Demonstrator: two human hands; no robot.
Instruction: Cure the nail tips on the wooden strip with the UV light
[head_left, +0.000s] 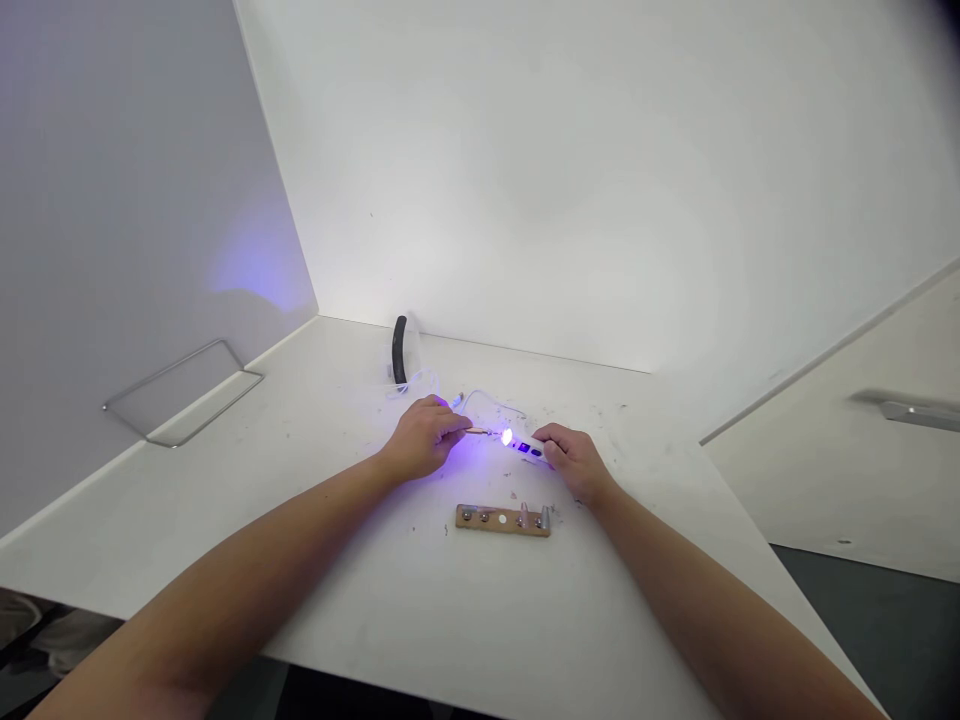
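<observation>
My left hand [426,438] pinches a thin copper-coloured stick [477,431], which points to the right. Something small, too tiny to make out, sits at the stick's far tip, close to the light. In my right hand [576,460] is a white handheld UV lamp [532,449] with a dark display and button. Its head glows bright violet and faces the stick's tip, tinting the table and my left fingers. Nearer to me lies a brown strip [491,530] with several round metal studs; a pinkish and a greyish nail tip appear to stand at its right end.
A black curved bar [399,350] with a clear part stands behind my left hand. A thin white cable [491,398] curls nearby. Left, a wire frame [180,390] rests by the side wall. Small dark specks dot the white table [375,600]; white panels rise around it.
</observation>
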